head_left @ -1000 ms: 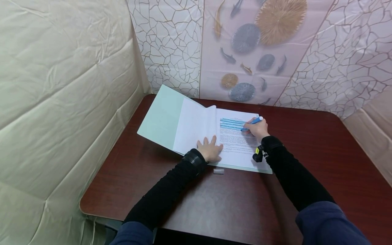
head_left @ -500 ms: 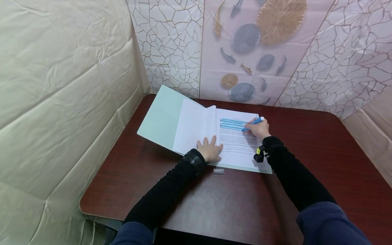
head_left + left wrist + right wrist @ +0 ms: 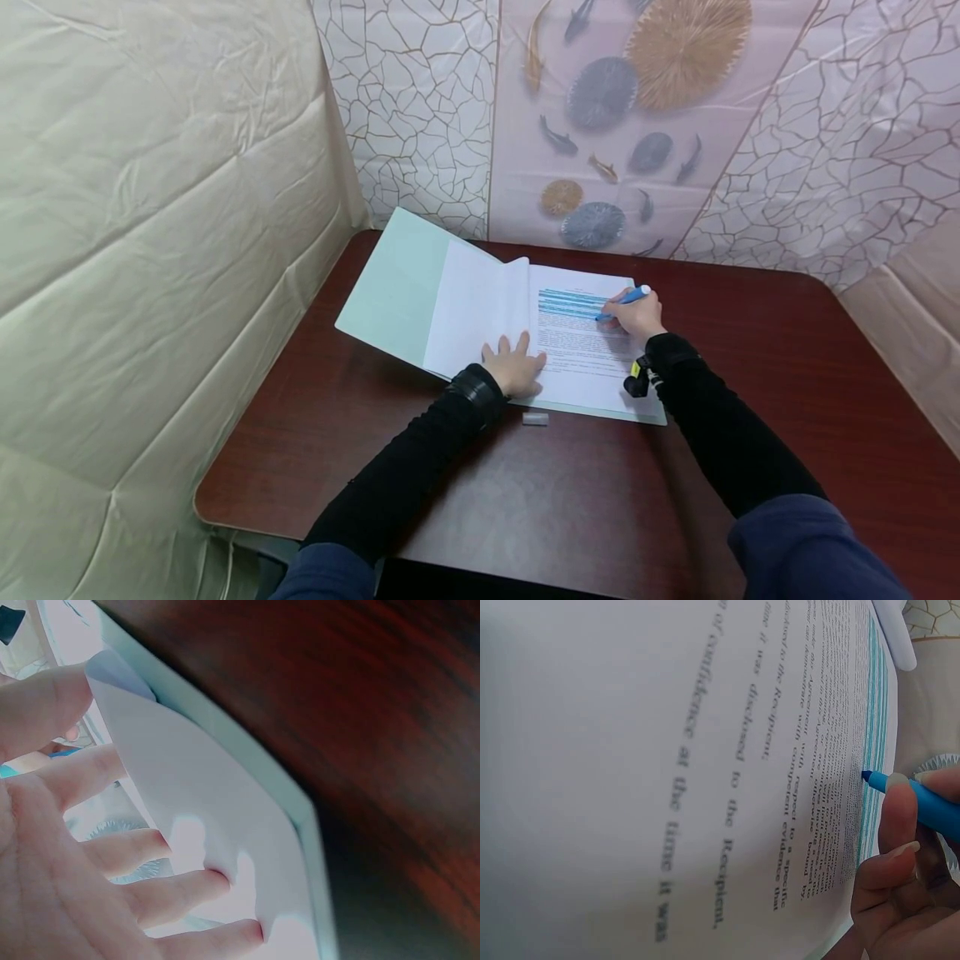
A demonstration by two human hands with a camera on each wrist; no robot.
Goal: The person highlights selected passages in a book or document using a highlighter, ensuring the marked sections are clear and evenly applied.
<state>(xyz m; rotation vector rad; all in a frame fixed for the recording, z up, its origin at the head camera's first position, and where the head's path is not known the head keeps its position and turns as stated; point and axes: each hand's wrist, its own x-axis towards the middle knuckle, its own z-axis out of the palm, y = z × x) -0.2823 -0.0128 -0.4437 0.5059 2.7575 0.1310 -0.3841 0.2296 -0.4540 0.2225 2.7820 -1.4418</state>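
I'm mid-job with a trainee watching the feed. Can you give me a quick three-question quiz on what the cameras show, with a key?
1. What is each grip doing?
2. True or false: the green folder is closed.
3. Where on the printed page are the blue-highlighted lines? a) upper part, b) foot, c) outside the text, in the bottom margin.

Key:
1. The right grip holds a blue marker; the left grip rests spread on the paper in the folder.
2. False; it lies open.
3. a
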